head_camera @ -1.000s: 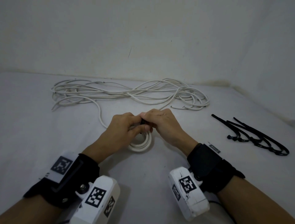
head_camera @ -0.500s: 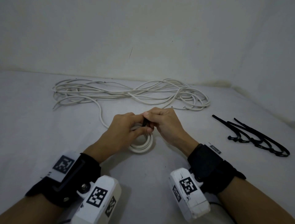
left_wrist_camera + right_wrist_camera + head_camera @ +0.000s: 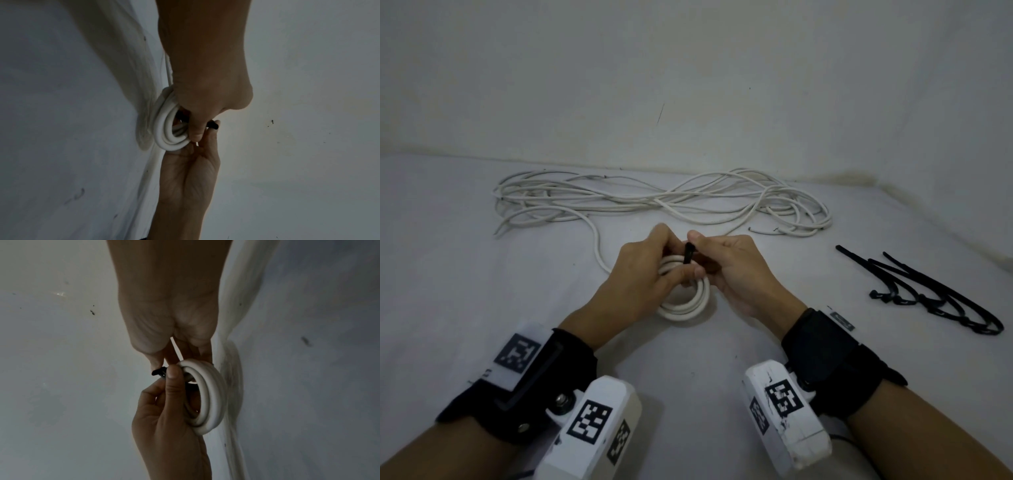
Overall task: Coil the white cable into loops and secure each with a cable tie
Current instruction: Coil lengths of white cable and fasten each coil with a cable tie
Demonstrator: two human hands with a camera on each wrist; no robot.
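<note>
Head view: left hand (image 3: 645,274) grips the small coil (image 3: 688,303) of white cable on the worktop (image 3: 448,274); right hand (image 3: 736,270) pinches a black cable tie (image 3: 689,253) at the coil's top. Uncoiled cable (image 3: 654,202) lies behind; spare ties (image 3: 928,291) lie to the right.

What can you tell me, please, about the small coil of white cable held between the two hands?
The small coil is a few tight round turns of smooth white, plastic-looking cable, held on edge with its lower part at the pale surface. The left hand grips its far side, thumb across the turns; the right hand pinches a black cable tie at its top. One strand trails off to the loose cable pile behind.
</note>
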